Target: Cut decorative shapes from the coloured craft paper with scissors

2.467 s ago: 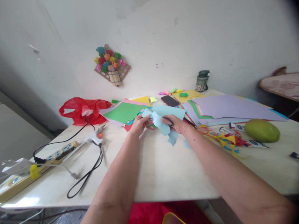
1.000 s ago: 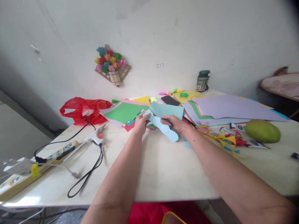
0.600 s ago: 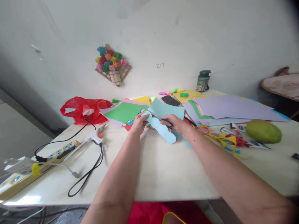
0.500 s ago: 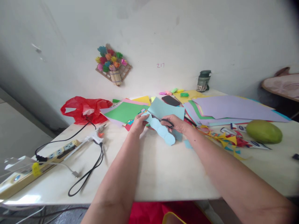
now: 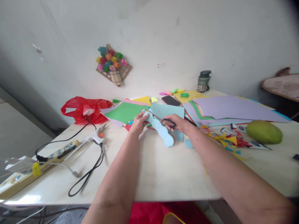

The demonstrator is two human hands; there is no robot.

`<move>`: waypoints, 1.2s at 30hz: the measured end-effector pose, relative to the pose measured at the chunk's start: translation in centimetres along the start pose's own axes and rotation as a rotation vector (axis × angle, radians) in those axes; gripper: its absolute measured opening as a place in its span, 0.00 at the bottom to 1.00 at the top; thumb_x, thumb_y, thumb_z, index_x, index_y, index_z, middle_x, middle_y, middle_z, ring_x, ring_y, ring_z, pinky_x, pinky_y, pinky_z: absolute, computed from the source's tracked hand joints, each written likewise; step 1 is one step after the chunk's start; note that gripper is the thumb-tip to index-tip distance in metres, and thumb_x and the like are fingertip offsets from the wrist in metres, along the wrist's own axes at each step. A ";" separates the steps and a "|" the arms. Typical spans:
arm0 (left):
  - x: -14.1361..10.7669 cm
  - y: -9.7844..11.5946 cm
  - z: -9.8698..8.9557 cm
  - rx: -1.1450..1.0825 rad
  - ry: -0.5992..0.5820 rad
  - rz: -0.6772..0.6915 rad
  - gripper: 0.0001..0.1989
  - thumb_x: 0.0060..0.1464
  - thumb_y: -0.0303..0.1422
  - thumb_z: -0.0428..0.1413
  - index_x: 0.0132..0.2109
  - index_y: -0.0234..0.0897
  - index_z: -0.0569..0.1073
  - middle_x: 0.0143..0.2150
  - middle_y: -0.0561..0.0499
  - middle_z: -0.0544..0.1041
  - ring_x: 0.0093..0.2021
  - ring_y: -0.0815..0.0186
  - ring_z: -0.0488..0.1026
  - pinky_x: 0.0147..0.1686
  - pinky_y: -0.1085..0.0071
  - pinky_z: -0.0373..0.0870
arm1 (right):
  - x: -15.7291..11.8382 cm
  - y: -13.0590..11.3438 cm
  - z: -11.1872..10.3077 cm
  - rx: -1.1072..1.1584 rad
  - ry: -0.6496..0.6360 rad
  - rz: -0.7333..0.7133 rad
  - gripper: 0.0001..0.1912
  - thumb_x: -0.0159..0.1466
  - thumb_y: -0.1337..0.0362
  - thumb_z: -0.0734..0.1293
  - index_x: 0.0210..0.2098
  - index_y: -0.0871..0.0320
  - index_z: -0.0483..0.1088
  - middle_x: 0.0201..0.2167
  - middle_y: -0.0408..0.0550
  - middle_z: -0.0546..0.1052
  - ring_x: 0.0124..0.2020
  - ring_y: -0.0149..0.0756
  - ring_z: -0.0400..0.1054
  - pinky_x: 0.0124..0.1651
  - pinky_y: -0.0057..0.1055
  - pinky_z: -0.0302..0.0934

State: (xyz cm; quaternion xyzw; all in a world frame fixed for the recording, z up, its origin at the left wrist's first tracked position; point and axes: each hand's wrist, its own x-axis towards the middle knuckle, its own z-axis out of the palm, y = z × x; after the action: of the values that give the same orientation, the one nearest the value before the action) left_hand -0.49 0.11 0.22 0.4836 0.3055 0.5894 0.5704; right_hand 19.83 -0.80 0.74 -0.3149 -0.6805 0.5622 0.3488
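Observation:
My left hand [image 5: 139, 122] pinches the upper left end of a light blue paper strip [image 5: 161, 130] with scalloped edges, which hangs down to the right. In my right hand [image 5: 177, 122] are black-handled scissors [image 5: 168, 122], their blades pointing left at the strip's upper edge. Behind the strip lies a light blue sheet [image 5: 169, 111]. A green sheet [image 5: 125, 112] is beyond my left hand, and a small blue scrap [image 5: 188, 143] sits beside my right wrist.
At left are a red plastic bag [image 5: 81, 107], a glue gun [image 5: 97, 135] and a power strip [image 5: 58, 152] with cables. Purple sheets [image 5: 233, 107], yellow scraps [image 5: 224, 140] and a green fruit [image 5: 263, 132] lie right. A dark phone [image 5: 171, 100] and a bottle [image 5: 204, 81] stand behind.
The scissors and my right hand have shifted slightly right. The strip's lower end has swung a little left, and the blue sheet behind lies lower, showing more of a pale yellow piece.

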 end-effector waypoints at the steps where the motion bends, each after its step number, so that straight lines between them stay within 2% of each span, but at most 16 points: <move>1: 0.0 0.0 0.0 -0.005 0.007 0.003 0.14 0.37 0.34 0.63 0.28 0.33 0.67 0.24 0.53 0.72 0.24 0.71 0.69 0.28 0.73 0.67 | 0.0 0.0 0.0 0.001 0.000 -0.003 0.08 0.50 0.63 0.66 0.22 0.62 0.66 0.12 0.38 0.63 0.13 0.22 0.52 0.13 0.21 0.46; 5: 0.0 -0.1 0.1 -0.024 0.018 0.009 0.14 0.37 0.33 0.63 0.26 0.33 0.65 0.22 0.55 0.70 0.22 0.73 0.68 0.25 0.76 0.65 | 0.0 0.1 -0.1 0.008 -0.022 0.012 0.09 0.51 0.62 0.66 0.20 0.61 0.64 0.12 0.39 0.63 0.13 0.22 0.54 0.13 0.21 0.48; 9: 0.0 -0.1 0.0 -0.009 -0.038 -0.017 0.13 0.38 0.33 0.63 0.27 0.33 0.66 0.22 0.55 0.70 0.22 0.73 0.67 0.25 0.75 0.65 | -0.1 0.1 -0.1 0.011 -0.041 0.026 0.09 0.51 0.61 0.66 0.23 0.62 0.66 0.13 0.39 0.64 0.13 0.23 0.54 0.13 0.22 0.48; 15: -0.1 -0.1 -0.1 0.037 -0.085 -0.041 0.13 0.40 0.34 0.62 0.27 0.33 0.66 0.23 0.53 0.71 0.23 0.71 0.68 0.25 0.73 0.65 | -0.3 -0.2 -0.2 -0.052 -0.065 0.013 0.11 0.53 0.60 0.65 0.22 0.61 0.65 0.12 0.39 0.64 0.13 0.23 0.53 0.14 0.22 0.47; 20: -0.2 0.0 -0.2 0.049 -0.103 -0.058 0.13 0.40 0.34 0.62 0.28 0.33 0.65 0.24 0.52 0.72 0.23 0.71 0.68 0.25 0.73 0.66 | -0.1 -0.1 -0.4 -0.073 -0.017 0.027 0.10 0.52 0.61 0.66 0.27 0.64 0.69 0.12 0.38 0.62 0.12 0.21 0.50 0.13 0.22 0.46; 26: -0.2 0.0 -0.1 0.038 -0.085 -0.077 0.13 0.40 0.34 0.62 0.28 0.33 0.66 0.24 0.53 0.72 0.24 0.70 0.69 0.26 0.72 0.67 | 0.1 0.1 -0.4 -0.071 0.013 0.036 0.13 0.51 0.58 0.68 0.28 0.64 0.70 0.12 0.37 0.62 0.12 0.21 0.51 0.13 0.21 0.46; 31: -0.4 0.0 -0.1 0.051 -0.084 -0.098 0.11 0.40 0.34 0.60 0.29 0.33 0.66 0.26 0.48 0.74 0.26 0.65 0.73 0.22 0.72 0.65 | -0.1 -0.3 -0.2 -0.028 0.011 0.061 0.14 0.51 0.58 0.68 0.29 0.65 0.71 0.12 0.38 0.64 0.12 0.22 0.52 0.13 0.22 0.46; 36: -0.4 -0.1 -0.2 0.061 -0.076 -0.175 0.10 0.39 0.31 0.59 0.31 0.35 0.67 0.28 0.46 0.76 0.29 0.59 0.75 0.30 0.64 0.69 | -0.4 -0.6 -0.1 0.072 0.138 0.023 0.14 0.51 0.56 0.68 0.26 0.63 0.69 0.13 0.39 0.65 0.13 0.22 0.54 0.14 0.21 0.49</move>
State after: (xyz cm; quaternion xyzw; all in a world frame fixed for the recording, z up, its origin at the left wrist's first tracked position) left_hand -0.67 -0.24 0.00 0.4943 0.3424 0.5090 0.6159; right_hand 20.16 -1.16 1.31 -0.3481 -0.6305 0.5672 0.3995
